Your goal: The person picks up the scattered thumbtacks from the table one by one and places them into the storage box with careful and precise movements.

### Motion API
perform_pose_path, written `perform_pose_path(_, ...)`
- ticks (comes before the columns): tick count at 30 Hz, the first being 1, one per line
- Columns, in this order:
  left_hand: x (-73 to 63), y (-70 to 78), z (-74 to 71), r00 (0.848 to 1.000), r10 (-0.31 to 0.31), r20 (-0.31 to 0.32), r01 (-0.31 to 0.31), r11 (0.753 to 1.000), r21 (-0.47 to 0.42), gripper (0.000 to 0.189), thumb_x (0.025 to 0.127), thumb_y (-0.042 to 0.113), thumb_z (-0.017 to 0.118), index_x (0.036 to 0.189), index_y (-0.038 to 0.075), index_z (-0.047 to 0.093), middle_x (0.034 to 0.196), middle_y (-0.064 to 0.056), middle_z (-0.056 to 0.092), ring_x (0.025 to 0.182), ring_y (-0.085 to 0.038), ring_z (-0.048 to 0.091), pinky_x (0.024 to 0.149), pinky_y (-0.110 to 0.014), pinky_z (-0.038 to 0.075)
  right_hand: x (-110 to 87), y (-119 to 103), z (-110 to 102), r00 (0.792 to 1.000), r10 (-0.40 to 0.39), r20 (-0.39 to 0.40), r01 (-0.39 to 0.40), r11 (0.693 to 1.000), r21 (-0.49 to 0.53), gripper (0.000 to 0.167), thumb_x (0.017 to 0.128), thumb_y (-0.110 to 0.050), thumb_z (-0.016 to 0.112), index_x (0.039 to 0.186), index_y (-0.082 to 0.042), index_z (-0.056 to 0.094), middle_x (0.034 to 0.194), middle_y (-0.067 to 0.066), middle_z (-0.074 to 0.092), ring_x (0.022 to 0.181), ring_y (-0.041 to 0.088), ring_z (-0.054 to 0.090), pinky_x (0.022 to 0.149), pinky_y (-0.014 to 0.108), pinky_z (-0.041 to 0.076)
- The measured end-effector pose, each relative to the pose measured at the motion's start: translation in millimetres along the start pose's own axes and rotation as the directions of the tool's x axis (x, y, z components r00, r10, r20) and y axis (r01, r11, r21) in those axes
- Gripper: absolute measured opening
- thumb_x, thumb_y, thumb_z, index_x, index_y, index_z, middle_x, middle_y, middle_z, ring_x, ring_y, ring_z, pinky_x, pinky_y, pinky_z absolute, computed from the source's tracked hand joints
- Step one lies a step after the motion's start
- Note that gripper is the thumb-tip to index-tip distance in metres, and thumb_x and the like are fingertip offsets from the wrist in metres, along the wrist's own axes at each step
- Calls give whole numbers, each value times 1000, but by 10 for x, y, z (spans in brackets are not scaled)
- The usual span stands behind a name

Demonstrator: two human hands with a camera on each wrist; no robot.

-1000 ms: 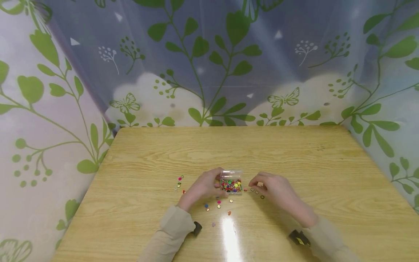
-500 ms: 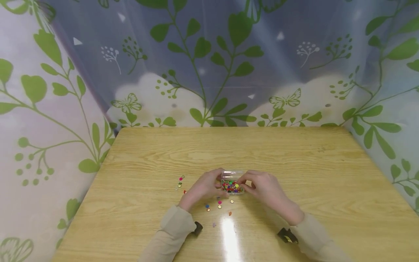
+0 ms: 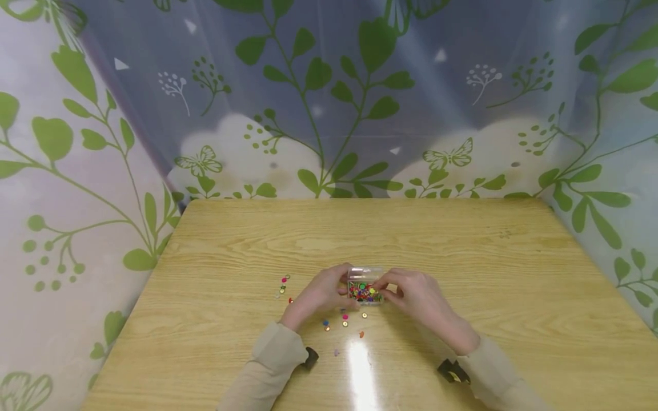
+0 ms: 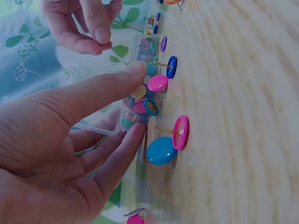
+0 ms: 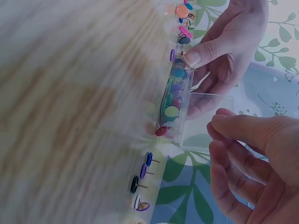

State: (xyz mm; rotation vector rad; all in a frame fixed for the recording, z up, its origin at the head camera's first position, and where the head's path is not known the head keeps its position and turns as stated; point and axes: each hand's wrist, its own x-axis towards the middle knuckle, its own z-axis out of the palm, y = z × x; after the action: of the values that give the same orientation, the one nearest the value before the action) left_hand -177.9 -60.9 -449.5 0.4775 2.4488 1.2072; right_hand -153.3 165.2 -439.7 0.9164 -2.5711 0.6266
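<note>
A small clear plastic box [image 3: 366, 273] with its lid raised at the back is filled with colourful thumbtacks [image 3: 361, 293]. My left hand [image 3: 319, 294] grips it from the left, thumb on the near side and fingers toward the back. Over the box's right end is my right hand [image 3: 418, 291], its thumb and index fingertips pressed together; no tack shows between them in the right wrist view. Close to the left thumb, a pink thumbtack [image 4: 158, 83] and a blue one [image 4: 172, 67] lie by the box's near side.
Loose tacks are scattered on the wooden table [image 3: 247, 240], including a pink tack [image 3: 345, 317] and an orange tack [image 3: 361, 334] in front. Several lie left of the left hand. A blue tack [image 5: 149, 159] is among those beside the right hand. A patterned curtain [image 3: 329, 103] hangs behind.
My right hand has moved left from the tacks beside the box to over its right end, then stayed there over the last half second. The left hand keeps its hold on the box.
</note>
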Motion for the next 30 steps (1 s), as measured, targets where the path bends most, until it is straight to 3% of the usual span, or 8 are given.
perform_pose_path(6, 8, 5, 5, 1000, -13, 1, 13, 1000, 9, 62, 76, 13, 89, 129, 9, 58, 124, -12, 65, 109, -28, 68, 90, -33, 58, -25, 57, -64, 1000, 7, -4, -7, 1000, -11, 18, 77, -6, 86, 88, -15, 76, 84, -5, 74, 56, 0, 54, 48, 14, 41)
perform_pose_path(16, -13, 11, -2, 1000, -4, -5, 5, 1000, 10, 65, 76, 13, 89, 133, 8, 57, 124, -13, 65, 108, -27, 68, 92, -35, 57, -179, 317, -378, 989, 145, 2, -144, 988, -45, 17, 83, -3, 81, 93, -16, 76, 89, -5, 75, 61, 2, 56, 48, 19, 40)
perform_pose_path(20, -10, -7, -3, 1000, -1, -6, 1, 1000, 17, 65, 76, 15, 89, 132, 9, 57, 124, -13, 65, 108, -26, 68, 91, -35, 57, -265, 410, -461, 974, 215, 73, -209, 975, -80, 15, 83, -5, 81, 95, -14, 76, 88, -4, 73, 63, 3, 57, 50, 21, 42)
perform_pose_path(23, -7, -17, -2, 1000, -3, -4, 3, 1000, 9, 67, 76, 15, 89, 134, 9, 56, 125, -13, 65, 108, -27, 68, 92, -35, 57, -318, 454, -492, 950, 269, 157, -253, 961, -114, 13, 83, -7, 81, 94, -13, 76, 85, -4, 72, 63, 4, 57, 53, 23, 45)
perform_pose_path(27, -7, -20, 2, 1000, -6, -4, 6, 1000, 0, 73, 76, 15, 89, 139, 7, 53, 127, -13, 64, 110, -27, 67, 93, -36, 57, -399, 514, -488, 925, 306, 224, -286, 951, -120, 11, 82, -12, 83, 91, -14, 76, 81, -5, 73, 61, 2, 54, 52, 23, 45)
perform_pose_path(30, -4, -24, 7, 1000, -7, -4, 7, 1000, -1, 73, 76, 15, 89, 139, 7, 53, 126, -13, 64, 110, -27, 67, 93, -35, 56, -445, 554, -475, 917, 313, 247, -296, 949, -105, 9, 82, -13, 82, 88, -16, 76, 79, -7, 72, 60, 1, 54, 53, 23, 45)
